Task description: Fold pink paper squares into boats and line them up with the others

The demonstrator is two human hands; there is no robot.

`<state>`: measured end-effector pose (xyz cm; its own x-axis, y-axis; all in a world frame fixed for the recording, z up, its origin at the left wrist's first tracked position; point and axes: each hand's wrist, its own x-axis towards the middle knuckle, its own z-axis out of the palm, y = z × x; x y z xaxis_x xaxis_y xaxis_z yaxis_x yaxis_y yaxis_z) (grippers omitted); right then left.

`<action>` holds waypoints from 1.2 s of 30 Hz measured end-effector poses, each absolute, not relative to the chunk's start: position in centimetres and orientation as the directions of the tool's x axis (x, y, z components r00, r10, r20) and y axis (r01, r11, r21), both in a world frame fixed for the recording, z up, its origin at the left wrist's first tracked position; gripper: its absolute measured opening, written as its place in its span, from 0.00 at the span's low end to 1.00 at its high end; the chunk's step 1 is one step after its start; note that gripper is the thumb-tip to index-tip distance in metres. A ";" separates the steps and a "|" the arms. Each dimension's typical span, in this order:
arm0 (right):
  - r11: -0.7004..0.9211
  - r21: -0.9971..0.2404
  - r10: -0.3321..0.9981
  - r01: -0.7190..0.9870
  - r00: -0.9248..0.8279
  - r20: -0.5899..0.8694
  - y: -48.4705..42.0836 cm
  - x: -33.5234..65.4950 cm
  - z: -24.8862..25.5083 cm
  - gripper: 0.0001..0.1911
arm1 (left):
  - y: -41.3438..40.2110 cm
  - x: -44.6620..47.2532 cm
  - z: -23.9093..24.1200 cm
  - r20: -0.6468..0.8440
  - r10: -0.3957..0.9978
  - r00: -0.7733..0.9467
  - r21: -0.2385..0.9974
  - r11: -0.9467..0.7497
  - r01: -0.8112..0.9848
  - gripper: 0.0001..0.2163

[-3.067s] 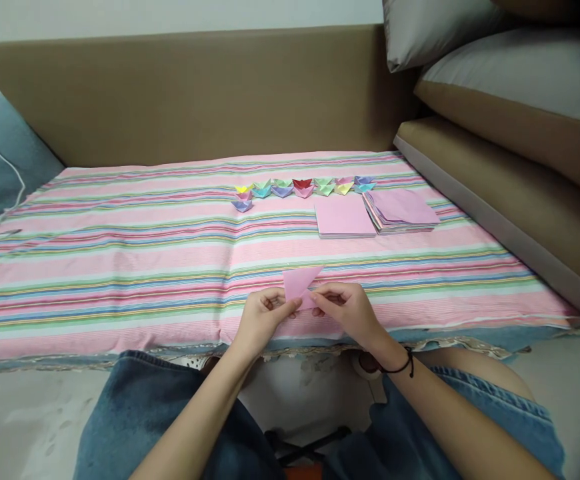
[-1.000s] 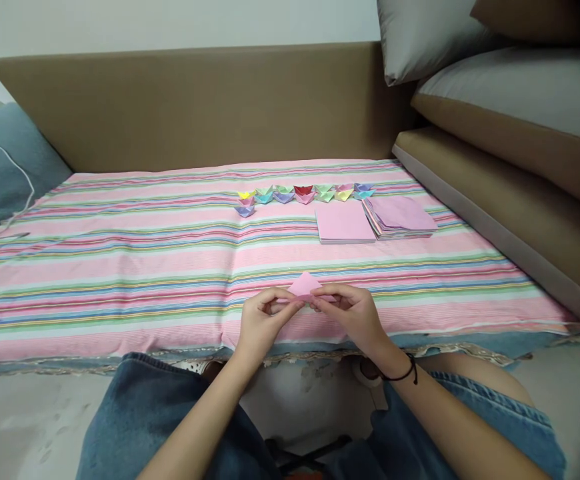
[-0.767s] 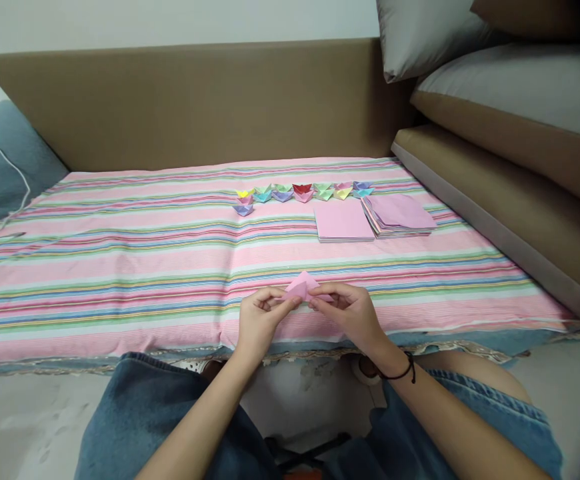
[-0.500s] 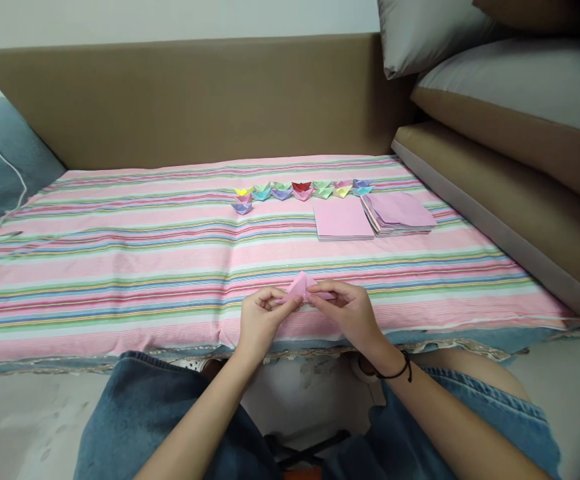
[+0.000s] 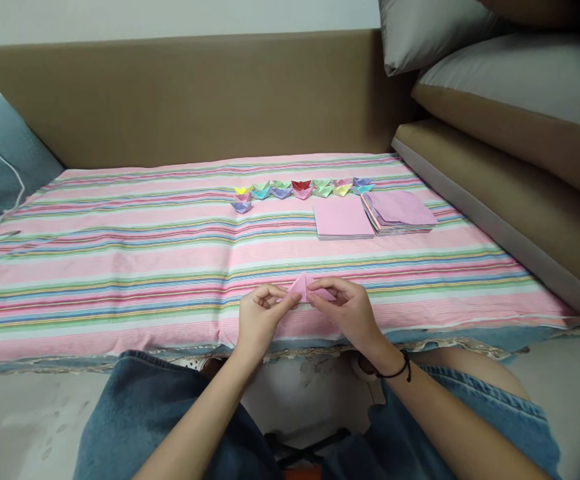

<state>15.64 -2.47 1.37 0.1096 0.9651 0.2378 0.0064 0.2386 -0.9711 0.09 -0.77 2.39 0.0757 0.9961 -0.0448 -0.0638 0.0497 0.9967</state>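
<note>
A small pink folded paper (image 5: 301, 285) with a pointed top is held between my two hands, just above the front of the striped cloth. My left hand (image 5: 261, 312) pinches its left side, thumb across the front. Opposite it, my right hand (image 5: 349, 308) grips the right side between thumb and fingers. Fingertips cover part of the folds. Beyond the hands lie a neat stack of square pink-topped paper (image 5: 344, 220) and, touching it on the right, a looser stack of paper (image 5: 405, 209).
Several small folded paper boats (image 5: 303, 192) in many colours stand in rows behind the stacks. A striped cloth (image 5: 160, 267) covers the seat, with a brown backrest (image 5: 210, 100) behind. Cushions (image 5: 510, 87) pile up at the right. A white cable (image 5: 7, 163) lies far left.
My thumbs and fingers have shifted very slightly on the pink paper, which stays in both hands. Everything else looks the same, apart from a small camera tilt.
</note>
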 end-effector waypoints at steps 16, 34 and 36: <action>0.196 -0.981 0.972 -0.010 0.132 0.193 -2.6 15.3 1.3 0.09 | -0.9 0.3 2.4 -0.051 0.996 0.068 0.996 0.056 -0.076 0.11; 0.165 -0.983 0.974 -0.078 0.168 0.150 -2.5 15.7 0.8 0.08 | -1.1 0.8 2.5 -0.069 0.977 0.200 0.969 0.113 -0.218 0.21; 0.172 -0.982 0.975 -0.082 0.155 0.158 -2.5 15.7 0.8 0.08 | -1.1 0.7 2.5 -0.082 0.977 0.198 0.966 0.127 -0.224 0.22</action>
